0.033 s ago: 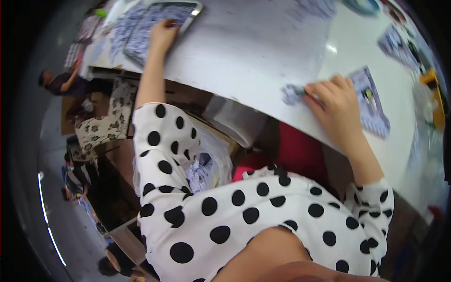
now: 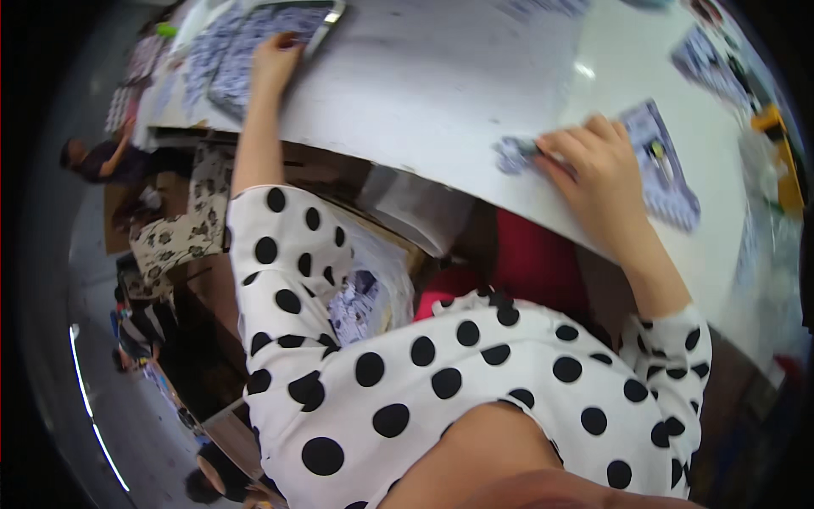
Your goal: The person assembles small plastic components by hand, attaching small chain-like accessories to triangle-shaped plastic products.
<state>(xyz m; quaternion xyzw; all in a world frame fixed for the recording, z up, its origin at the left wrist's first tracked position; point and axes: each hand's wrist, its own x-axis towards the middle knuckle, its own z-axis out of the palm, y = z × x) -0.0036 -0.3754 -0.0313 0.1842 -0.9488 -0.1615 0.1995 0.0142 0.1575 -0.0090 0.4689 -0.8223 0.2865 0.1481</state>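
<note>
At the upper left, my left hand [image 2: 275, 64] reaches into a shallow tray [image 2: 328, 23] with a shiny rim. The tray is heaped with small bluish-white patterned pieces [image 2: 237, 64]. My left fingers curl downward among the pieces; what they pinch, if anything, is too blurred to tell. Over the white table [image 2: 441, 93], near its front edge, my right hand [image 2: 598, 165] is closed. A small bluish-white patterned piece [image 2: 511, 156] sticks out from its thumb and fingertips, with something dark at the grip. Just right of this hand lies a flat bluish printed piece [image 2: 666, 182] with a scalloped edge.
More patterned pieces lie loose left of the tray. Another printed piece [image 2: 708, 68] and a yellow object [image 2: 784, 157] are at the far right, beside clear plastic. A lined bin [image 2: 360, 301] with patterned pieces stands below the table edge. Other people [image 2: 106, 161] are at left.
The whole view has shifted slightly, so the table and both hands appear a little further left and higher. Both hands keep about the same places over the tray and table.
</note>
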